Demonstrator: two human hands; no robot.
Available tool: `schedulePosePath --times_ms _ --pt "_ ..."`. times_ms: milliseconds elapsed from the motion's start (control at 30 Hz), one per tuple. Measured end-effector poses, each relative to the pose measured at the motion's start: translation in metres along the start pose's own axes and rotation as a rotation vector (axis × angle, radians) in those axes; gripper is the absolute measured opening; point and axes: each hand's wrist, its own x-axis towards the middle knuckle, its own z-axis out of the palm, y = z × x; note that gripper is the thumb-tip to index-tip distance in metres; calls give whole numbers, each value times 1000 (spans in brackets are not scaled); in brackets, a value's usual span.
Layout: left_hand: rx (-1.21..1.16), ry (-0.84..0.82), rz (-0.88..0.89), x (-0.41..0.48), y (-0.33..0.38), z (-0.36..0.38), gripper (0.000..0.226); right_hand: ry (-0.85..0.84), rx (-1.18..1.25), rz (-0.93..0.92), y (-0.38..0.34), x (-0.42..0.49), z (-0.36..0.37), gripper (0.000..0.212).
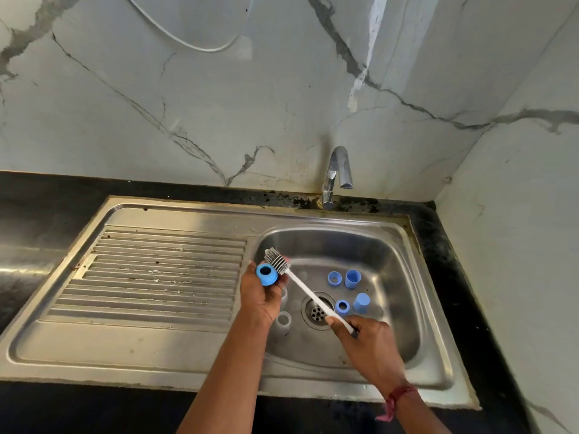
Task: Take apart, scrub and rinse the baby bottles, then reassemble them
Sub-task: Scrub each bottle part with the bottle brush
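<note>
Baby bottle collar [266, 274], a blue ring, sits in our left hand [260, 300] over the left edge of the sink [391, 261]. Our grip is curled round it and its opening faces up at us. Our right hand [368, 336] has its grip clamped on the end of the white handle of the bottle brush [277, 263], whose bristle head lies against the collar's right side. Down in the basin, two more blue rings [334, 278] and two blue caps [353, 278] stand right of the drain [318, 311]. A clear bottle [283, 321] stands just below our left hand. Behind the basin rises a chrome tap [336, 173].
</note>
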Motion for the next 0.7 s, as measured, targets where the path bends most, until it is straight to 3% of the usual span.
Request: schedulePosePath --times_ms 233,333,567,700 --pt "118 8 -61 -22 -19 -5 24 16 92 152 6 21 -3 63" --pt "179 48 -68 -28 -26 -5 5 57 142 175 8 28 -9 62" --pt "459 88 -90 -17 -50 -4 20 82 205 225 23 44 -18 56" --pt "596 60 -147 -9 -64 -4 41 60 158 266 42 52 -18 58"
